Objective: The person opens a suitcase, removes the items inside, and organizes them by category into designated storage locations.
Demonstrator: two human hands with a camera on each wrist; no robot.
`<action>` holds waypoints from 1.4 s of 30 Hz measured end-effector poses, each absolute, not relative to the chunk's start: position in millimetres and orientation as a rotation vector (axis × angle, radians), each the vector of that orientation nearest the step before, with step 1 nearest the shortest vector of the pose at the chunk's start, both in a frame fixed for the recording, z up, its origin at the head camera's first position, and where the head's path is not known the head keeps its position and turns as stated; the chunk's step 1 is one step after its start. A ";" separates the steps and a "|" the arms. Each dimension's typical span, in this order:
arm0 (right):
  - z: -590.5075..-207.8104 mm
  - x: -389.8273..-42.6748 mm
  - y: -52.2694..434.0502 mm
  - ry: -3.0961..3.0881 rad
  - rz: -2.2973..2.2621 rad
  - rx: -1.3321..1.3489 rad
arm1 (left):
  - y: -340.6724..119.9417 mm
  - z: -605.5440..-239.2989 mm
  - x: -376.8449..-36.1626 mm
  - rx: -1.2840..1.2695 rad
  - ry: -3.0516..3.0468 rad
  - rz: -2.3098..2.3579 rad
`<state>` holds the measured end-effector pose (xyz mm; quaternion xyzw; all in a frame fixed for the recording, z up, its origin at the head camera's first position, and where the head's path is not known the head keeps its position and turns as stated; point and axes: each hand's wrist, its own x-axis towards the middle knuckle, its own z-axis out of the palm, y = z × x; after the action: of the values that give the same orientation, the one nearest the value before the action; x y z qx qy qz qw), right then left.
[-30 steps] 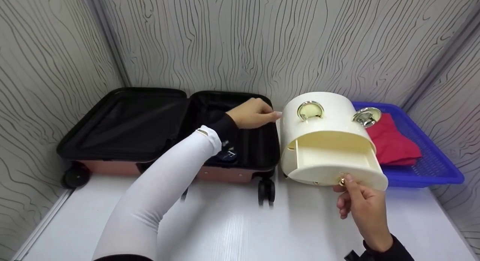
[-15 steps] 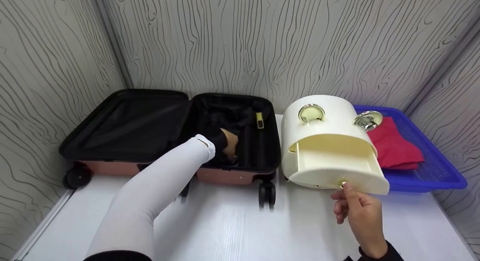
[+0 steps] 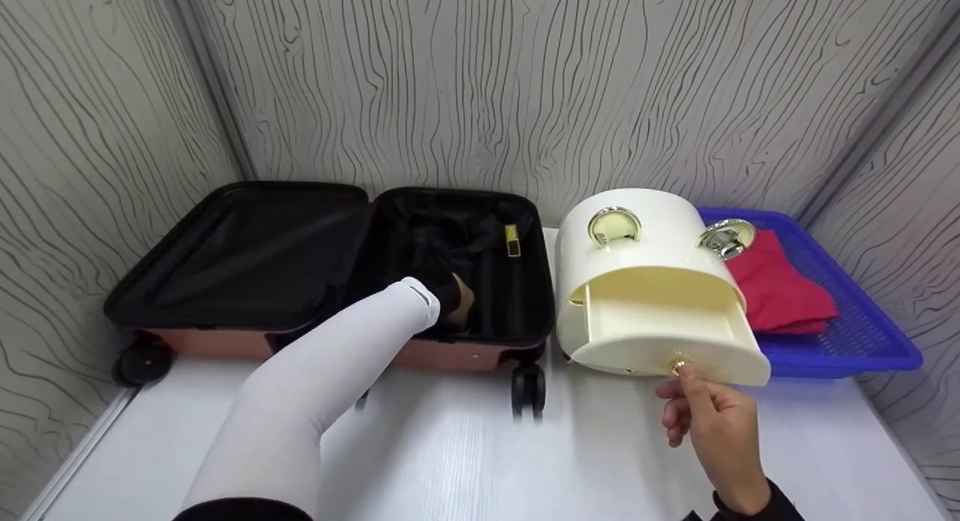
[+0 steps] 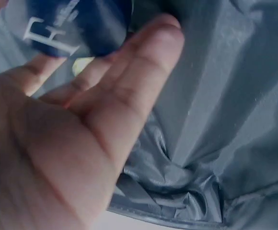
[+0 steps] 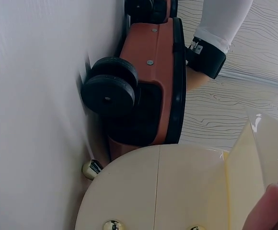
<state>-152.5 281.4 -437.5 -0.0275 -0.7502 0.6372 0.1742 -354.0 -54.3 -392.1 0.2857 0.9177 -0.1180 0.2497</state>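
Note:
My left hand (image 3: 462, 300) reaches down into the right half of the open suitcase (image 3: 544, 296), its fingers hidden by the wrist in the head view. The left wrist view shows the fingers curled at the lower edge of a dark blue round-edged item (image 4: 93, 31) with white lettering; its exact kind is cut off by the frame. With thumb and fingers, my right hand (image 3: 716, 423) pinches the gold drawer knob (image 3: 679, 366) of a cream storage box (image 3: 651, 206). That drawer (image 3: 664, 311) is pulled out, and its visible inside holds nothing.
A small gold rectangular item (image 3: 512, 241) lies in the suitcase's right half. Two gold-rimmed round lids (image 3: 615, 226) stand raised on the box. Behind it, a blue basket (image 3: 862, 303) holds red cloth (image 3: 784, 285). Suitcase wheels (image 3: 529, 390) project toward the front.
My left hand has gone from beside the box down into the suitcase, near where the dark blue item lay. The gold item has come into view there. My right hand stays at the drawer knob.

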 end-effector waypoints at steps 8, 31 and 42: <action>-440.6 -154.2 282.3 -2.099 1.849 -0.059 | -51.1 -367.7 -368.2 0.740 2.563 -0.063; -432.2 -154.3 279.6 -2.090 1.846 -0.065 | 68.2 -274.2 -300.8 1.341 2.139 0.619; -433.4 -153.6 279.3 -2.051 1.905 0.017 | 106.8 -287.1 -294.6 1.207 2.183 0.505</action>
<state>-153.6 279.3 -433.4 0.0061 -0.7221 0.6705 0.1702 -294.6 106.8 -287.1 0.4533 0.8198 0.1897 0.2941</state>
